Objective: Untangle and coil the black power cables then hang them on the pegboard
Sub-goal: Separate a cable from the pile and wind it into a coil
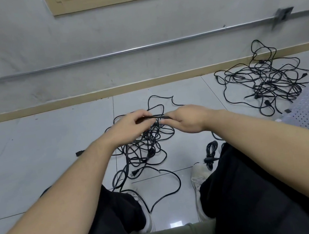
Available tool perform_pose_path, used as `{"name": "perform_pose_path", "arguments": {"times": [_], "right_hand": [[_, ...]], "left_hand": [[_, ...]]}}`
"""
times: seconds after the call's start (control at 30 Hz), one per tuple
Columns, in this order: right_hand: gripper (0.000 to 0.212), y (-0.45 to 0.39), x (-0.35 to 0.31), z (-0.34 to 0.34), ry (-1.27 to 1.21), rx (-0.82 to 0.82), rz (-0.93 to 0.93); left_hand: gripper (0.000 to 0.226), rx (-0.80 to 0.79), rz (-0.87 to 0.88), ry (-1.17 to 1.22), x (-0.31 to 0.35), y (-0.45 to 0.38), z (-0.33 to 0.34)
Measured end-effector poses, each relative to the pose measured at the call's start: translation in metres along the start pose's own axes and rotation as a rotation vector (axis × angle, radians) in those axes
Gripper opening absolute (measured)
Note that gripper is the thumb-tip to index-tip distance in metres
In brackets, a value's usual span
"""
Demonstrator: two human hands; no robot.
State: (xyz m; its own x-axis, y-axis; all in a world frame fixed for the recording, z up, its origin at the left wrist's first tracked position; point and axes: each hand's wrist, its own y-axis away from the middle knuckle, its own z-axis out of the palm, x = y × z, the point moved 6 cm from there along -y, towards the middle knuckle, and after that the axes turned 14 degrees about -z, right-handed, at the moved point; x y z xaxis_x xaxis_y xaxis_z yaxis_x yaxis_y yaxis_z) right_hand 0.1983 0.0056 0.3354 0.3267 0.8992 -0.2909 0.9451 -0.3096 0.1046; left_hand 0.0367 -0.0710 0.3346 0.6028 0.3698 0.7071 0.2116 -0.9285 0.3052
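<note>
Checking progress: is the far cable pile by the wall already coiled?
No, the far pile lies as a loose tangle on the floor, while both hands hold a cable over the near tangle.

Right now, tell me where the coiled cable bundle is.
In the head view the coiled cable bundle lies on the floor tiles, lower right of centre, beside the right shoe.

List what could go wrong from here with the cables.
Both the left hand and right hand grip one strand above the near tangle; pulling hard may tighten knots. A loose cable loop lies between the shoes, a likely trip hazard. The far pile is untouched.
</note>
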Motion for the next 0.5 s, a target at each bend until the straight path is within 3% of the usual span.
{"name": "perform_pose_path", "arguments": {"times": [0.07,0.13,0.23,0.33,0.43,0.5], "right_hand": [[0.043,-0.001,-0.006,0.0,0.03,0.0,-0.04],[0.037,0.002,-0.005,-0.003,0.019,0.022,-0.035],[0.047,0.01,0.012,-0.005,-0.012,-0.007,0.044],[0.043,0.026,0.042,0.003,-0.181,-0.067,0.188],[0.042,0.041,0.064,0.011,-0.543,0.019,0.303],[0.042,0.044,0.064,0.012,-0.675,0.057,0.301]], "left_hand": [[0.049,-0.017,0.034,-0.128,0.009,0.005,0.009],[0.064,-0.009,0.051,-0.084,0.017,0.007,0.012],[0.059,0.09,0.064,0.122,0.025,0.011,-0.004],[0.056,0.222,0.072,0.279,0.016,0.017,-0.034],[0.055,0.192,-0.006,0.129,-0.005,0.016,-0.047],[0.052,0.042,-0.098,-0.039,-0.019,0.013,-0.041]]}}
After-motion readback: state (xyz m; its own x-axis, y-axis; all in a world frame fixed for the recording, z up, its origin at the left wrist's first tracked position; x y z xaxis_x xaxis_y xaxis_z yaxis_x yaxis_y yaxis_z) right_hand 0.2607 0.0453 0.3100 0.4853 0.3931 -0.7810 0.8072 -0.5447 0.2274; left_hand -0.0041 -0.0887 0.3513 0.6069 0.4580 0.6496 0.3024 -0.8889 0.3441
